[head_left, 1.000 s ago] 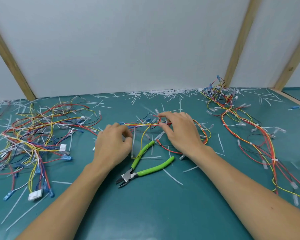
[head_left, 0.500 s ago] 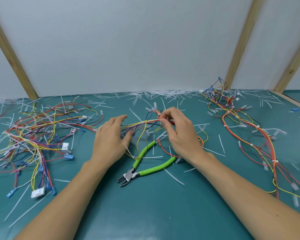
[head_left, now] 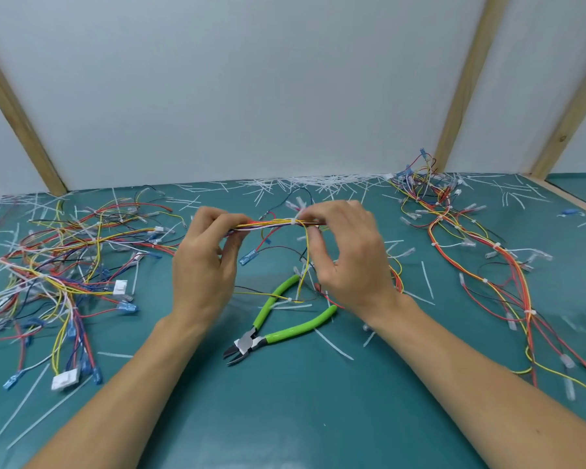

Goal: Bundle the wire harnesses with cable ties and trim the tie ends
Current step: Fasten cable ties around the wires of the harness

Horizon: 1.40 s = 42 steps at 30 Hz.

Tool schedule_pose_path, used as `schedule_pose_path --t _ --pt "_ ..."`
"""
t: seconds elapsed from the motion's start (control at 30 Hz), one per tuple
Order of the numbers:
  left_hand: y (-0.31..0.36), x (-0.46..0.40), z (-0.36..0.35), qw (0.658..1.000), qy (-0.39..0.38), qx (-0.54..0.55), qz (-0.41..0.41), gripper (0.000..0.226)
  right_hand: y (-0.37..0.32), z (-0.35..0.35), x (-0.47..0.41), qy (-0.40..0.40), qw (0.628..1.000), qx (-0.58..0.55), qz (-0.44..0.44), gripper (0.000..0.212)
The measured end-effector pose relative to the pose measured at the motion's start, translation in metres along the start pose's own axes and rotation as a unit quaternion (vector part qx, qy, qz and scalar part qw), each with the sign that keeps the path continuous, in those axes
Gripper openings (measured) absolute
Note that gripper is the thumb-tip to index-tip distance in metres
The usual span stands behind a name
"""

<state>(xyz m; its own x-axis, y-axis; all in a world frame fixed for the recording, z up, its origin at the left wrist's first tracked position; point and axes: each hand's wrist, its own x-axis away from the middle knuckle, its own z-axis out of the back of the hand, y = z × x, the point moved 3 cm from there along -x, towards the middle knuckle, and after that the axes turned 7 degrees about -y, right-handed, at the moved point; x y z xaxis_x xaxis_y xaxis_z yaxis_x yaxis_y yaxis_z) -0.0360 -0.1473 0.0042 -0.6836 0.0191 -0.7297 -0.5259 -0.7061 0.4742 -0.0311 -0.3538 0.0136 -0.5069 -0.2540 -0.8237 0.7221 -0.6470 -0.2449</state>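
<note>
— While both hands are lifted off the bench (head_left: pixel 285 418), what are they holding?

— From the head view, one wire harness (head_left: pixel 271 224), stretched level between them above the green cutters (head_left: pixel 278 324). The left hand (head_left: pixel 205 265) has its fingers (head_left: pixel 217 216) curled round one end of the run, gripping it. The right hand (head_left: pixel 349 262) pinches the other end, right where a small white cable tie (head_left: pixel 296 221) sits on the wires.

— Why pull it straight like that?

— I'd judge it keeps the wires side by side, so the tie closes on a neat bundle and not a tangle. Loose branches with blue connectors (head_left: pixel 249 257) hang down between the hands.

— And the cutters?

— Lying on the bench just below the hands, blades apart, handles towards the right wrist. Probably parked there for a quick reach once the tie end needs trimming. I can't tell whether a tail still sticks out of this tie.

— The rest?

— A heap of loose harnesses (head_left: pixel 58 265) lies on the left, harnesses already tied (head_left: pixel 487 265) on the right, and white tie offcuts (head_left: pixel 318 182) scattered along the back edge.
</note>
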Motion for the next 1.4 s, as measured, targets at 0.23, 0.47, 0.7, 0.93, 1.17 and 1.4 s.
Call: schedule_pose_path --t 0.23,0.47,0.7,0.93,1.17,1.4 --pt "0.003 -0.001 0.002 0.999 0.030 0.011 -0.034 0.015 0.008 -0.004 0.001 -0.087 0.991 -0.047 -0.093 0.035" --pt "0.003 0.000 0.001 0.999 0.006 0.005 -0.036 0.017 0.013 -0.014 0.004 -0.159 0.980 -0.079 -0.091 0.012" --pt "-0.001 -0.002 -0.004 0.991 -0.120 0.016 0.059 0.049 0.018 -0.014 0.009 -0.126 0.984 -0.060 -0.111 0.008" --pt "0.015 0.006 -0.011 0.989 -0.132 0.066 0.020 0.016 0.019 -0.014 0.011 -0.125 0.982 -0.062 -0.128 0.007" --pt "0.012 0.007 -0.017 0.989 -0.140 0.041 0.007 0.017 0.013 -0.017 0.011 -0.138 0.982 -0.075 -0.103 0.009" --pt "0.013 0.006 -0.016 0.989 -0.146 0.021 0.009 0.020 0.009 -0.019 0.012 -0.132 0.985 -0.068 -0.085 0.010"
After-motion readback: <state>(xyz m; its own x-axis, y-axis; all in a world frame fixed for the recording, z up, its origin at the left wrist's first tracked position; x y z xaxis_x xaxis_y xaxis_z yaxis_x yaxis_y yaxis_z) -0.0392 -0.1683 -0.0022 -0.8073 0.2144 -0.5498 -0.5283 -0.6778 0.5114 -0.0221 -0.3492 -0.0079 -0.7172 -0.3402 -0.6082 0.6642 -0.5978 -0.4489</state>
